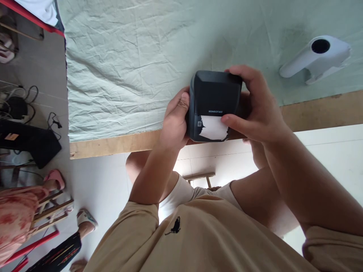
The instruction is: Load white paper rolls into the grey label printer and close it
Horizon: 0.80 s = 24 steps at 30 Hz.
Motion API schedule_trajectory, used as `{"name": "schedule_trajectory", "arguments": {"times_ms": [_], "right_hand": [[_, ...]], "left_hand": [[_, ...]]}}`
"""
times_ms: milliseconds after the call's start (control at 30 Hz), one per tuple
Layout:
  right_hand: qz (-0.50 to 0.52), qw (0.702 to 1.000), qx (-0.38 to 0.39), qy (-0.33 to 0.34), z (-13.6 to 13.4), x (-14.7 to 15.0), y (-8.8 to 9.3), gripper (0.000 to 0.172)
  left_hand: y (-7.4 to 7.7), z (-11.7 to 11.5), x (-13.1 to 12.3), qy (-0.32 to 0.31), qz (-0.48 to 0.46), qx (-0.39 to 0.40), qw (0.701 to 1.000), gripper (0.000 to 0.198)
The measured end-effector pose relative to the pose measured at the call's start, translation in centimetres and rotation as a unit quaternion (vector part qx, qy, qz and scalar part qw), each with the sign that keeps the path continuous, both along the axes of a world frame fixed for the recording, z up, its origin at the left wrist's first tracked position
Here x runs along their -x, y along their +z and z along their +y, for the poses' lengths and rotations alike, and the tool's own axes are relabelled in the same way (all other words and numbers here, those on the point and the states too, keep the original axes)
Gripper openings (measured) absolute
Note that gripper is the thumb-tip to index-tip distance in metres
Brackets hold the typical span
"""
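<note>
Cables (53, 120) lie bunched at nine o'clock, taking the black printer (217, 90) as the dial's centre. At eight o'clock a pink sandal (58, 178) marks another person's foot, well apart from the work. Between these and the hands spreads a creased green cloth (121, 75), probably laid to cover and protect the tabletop.

The person's left hand (175, 120) curls round the printer's side between eight and nine, thumb up along the casing; its other fingers are largely hidden, perhaps to bear weight from below. The printer is held over the wooden table edge (119, 144), close to the body, likely so its front can be seen; whether it rests on anything I cannot tell. Torn-edged white paper (214, 128) covers its face at six.

At three, the right hand (259, 104) spreads wide, fingers at the far corner, thumb on the paper's edge, seemingly steadying both. Near two o'clock, a white roll (333, 56) sits within reach.
</note>
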State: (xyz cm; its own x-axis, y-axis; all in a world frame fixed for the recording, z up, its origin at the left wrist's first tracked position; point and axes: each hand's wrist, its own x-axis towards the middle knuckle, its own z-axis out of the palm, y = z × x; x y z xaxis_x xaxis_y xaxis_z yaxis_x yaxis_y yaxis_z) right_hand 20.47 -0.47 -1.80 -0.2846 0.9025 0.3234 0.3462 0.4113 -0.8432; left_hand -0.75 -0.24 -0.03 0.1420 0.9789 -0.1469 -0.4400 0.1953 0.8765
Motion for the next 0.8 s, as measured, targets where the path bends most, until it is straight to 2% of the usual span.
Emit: {"name": "schedule_trajectory", "arguments": {"times_ms": [133,167,233,300,333,433,533,600,667,733,800], "right_hand": [[-0.102,0.982,-0.131,-0.092,-0.1,-0.5,1.2,0.080],[-0.109,0.972,-0.170,-0.123,-0.2,-0.4,1.7,0.075],[-0.092,0.956,-0.220,-0.170,-0.4,0.2,2.7,0.054],[-0.046,0.952,-0.226,-0.203,-0.6,1.0,3.5,0.030],[-0.019,0.949,-0.225,-0.218,-0.5,1.5,3.8,0.024],[0.016,0.938,-0.244,-0.246,-0.1,2.3,4.2,0.018],[-0.107,0.936,-0.246,-0.226,0.3,2.2,4.4,0.011],[-0.231,0.932,-0.196,-0.199,0.3,1.9,4.8,0.006],[-0.321,0.921,-0.140,-0.170,0.2,1.7,5.1,0.011],[-0.353,0.919,-0.115,-0.135,0.2,1.3,5.3,0.015],[-0.341,0.931,-0.098,-0.087,0.4,0.8,5.3,0.017]], "left_hand": [[0.0,0.0,-0.2,0.000,-0.006,0.000,1.000,0.035],[0.0,0.0,-0.3,-0.003,-0.004,0.001,1.000,0.034],[-0.1,0.0,-0.3,-0.004,-0.002,0.000,1.000,0.034],[-0.2,-0.1,-0.3,-0.001,0.003,-0.001,1.000,0.037],[-0.3,-0.1,-0.3,0.003,0.009,-0.001,1.000,0.039],[-0.3,-0.2,-0.2,0.012,0.026,-0.002,1.000,0.044],[-0.3,-0.2,-0.2,0.005,0.024,-0.018,1.000,0.037],[-0.3,-0.3,-0.2,-0.013,0.025,-0.027,0.999,0.031],[-0.3,-0.3,-0.2,-0.020,0.037,-0.027,0.999,0.033],[-0.2,-0.4,-0.2,-0.017,0.060,-0.020,0.998,0.038],[0.0,-0.5,-0.2,-0.013,0.083,-0.014,0.996,0.039]]}}
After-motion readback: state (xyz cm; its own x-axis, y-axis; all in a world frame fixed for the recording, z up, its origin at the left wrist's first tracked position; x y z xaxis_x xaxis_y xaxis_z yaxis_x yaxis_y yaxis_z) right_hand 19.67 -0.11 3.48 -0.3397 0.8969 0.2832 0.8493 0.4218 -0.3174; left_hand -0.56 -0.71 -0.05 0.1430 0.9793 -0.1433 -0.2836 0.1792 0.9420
